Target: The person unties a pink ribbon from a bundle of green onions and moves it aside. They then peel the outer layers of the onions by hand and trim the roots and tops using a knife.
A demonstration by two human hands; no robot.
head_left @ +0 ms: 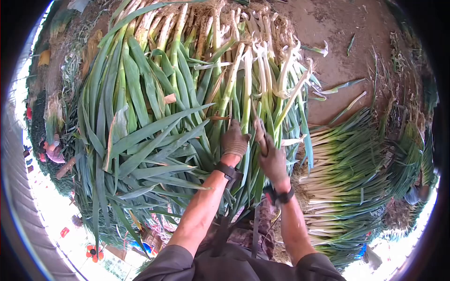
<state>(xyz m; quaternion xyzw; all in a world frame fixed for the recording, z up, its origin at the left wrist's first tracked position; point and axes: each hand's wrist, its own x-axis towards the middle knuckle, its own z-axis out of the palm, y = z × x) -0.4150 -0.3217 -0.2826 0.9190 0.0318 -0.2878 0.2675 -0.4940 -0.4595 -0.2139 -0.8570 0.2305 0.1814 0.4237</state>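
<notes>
Rightward, past the right hand [273,165] and its tool [260,136], ground [335,28] edges leeks [229,86]

Green leaves [133,84] (bluish in places), white stalks [283,77], brown ground [323,28], black wristbands [228,172].

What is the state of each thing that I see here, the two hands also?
Left hand: gloved, at the stalks, grip unclear
Right hand: gloved, closed on narrow tool
narrow tool: held, kind unclear
near pile: leafy, roots attached
side pile: lying in rows
wristbands: fastened
</notes>
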